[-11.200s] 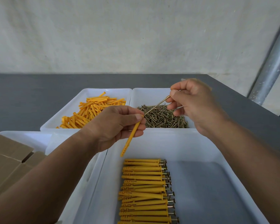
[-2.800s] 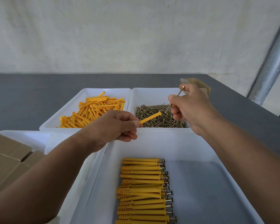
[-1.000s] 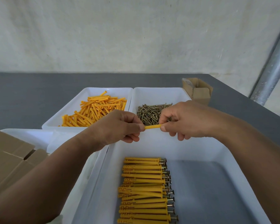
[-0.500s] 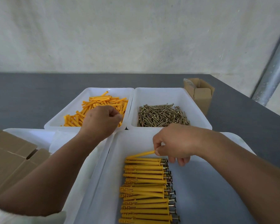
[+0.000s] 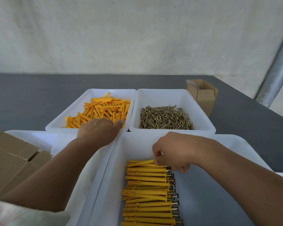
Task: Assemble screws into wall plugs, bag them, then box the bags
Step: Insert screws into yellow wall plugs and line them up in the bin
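Loose plugs: we see a jumbled heap of orange-yellow wall plugs [image 5: 103,110] in the far left white tray [image 5: 111,90].
Screws: we see a brassy pile of screws [image 5: 165,118] in the far right white tray [image 5: 163,91].
Assembled plugs: a neat row [image 5: 147,193] lies side by side in the near tray [image 5: 137,144], with the screw heads pointing right.
Top plug: the top plug [image 5: 140,163] lies tilted at the row's far end, pinched by our right hand [image 5: 175,150].

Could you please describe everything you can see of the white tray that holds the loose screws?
The screw tray is a white, plastic-looking rectangle with rounded corners, sloping walls and an open top. It stands level on the dark table, at the back right, close beside the tray of plugs. A loose pile of brass-coloured screws covers the near part of its floor; the far part is bare. Neither the left hand nor the right hand touches it.
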`<act>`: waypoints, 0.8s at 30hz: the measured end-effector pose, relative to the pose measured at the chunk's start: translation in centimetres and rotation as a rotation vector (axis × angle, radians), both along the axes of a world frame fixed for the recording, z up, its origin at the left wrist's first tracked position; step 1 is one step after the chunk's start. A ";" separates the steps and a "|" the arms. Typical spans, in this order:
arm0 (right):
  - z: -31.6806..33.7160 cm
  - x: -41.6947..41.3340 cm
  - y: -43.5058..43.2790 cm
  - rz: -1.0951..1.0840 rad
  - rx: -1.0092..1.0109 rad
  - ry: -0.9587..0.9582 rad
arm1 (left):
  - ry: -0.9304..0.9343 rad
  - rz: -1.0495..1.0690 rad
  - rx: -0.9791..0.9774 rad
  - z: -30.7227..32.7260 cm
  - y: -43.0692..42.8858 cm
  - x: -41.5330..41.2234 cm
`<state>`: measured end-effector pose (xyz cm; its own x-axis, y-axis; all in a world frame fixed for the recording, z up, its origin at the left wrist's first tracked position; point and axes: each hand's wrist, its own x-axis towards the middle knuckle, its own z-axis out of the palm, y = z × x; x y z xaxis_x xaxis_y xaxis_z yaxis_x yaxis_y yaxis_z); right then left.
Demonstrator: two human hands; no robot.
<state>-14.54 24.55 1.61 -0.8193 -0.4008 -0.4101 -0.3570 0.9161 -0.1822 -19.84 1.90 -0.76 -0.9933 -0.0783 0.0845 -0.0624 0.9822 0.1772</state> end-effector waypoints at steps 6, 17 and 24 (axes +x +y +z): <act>0.4 0.1 -0.1 -0.004 -0.008 -0.044 | -0.029 -0.037 -0.049 -0.2 -0.3 -0.3; 2.8 -0.7 1.1 -0.049 -0.215 0.175 | -0.063 -0.047 -0.089 -0.3 -0.4 -0.4; 2.5 -3.1 4.3 -0.320 -0.405 0.482 | -0.064 -0.026 -0.090 0.0 -0.3 -0.1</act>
<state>-17.59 28.88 4.11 -0.9751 -0.1547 0.1586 -0.2085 0.8830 -0.4206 -19.98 1.63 -0.74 -0.9985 -0.0470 0.0266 -0.0446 0.9954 0.0848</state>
